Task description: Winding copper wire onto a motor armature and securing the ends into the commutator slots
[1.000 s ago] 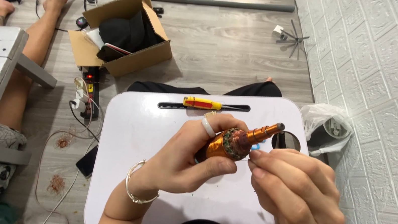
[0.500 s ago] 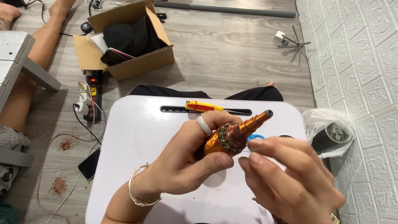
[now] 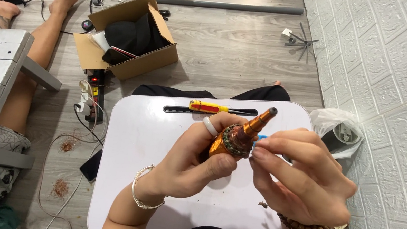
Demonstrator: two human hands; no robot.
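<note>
Rotor [image 3: 238,137] tilted steeper — cardboard box [image 3: 143,63] holds black cloth [image 3: 133,36].

An open brown cardboard box [image 3: 134,44] stands on the floor beyond the white table [image 3: 159,140].

item: orange copper-wound motor armature w/ metal shaft [image 3: 238,137]
look: glossy orange body, dark commutator ring w/ copper windings, tapered neck, grey shaft tip
pose: tilted, shaft pointing up-right
state: held off the surface, gripped round the body, fingertips at the ring
spot: above white tray table [image 3: 148,139], near its far edge
</note>
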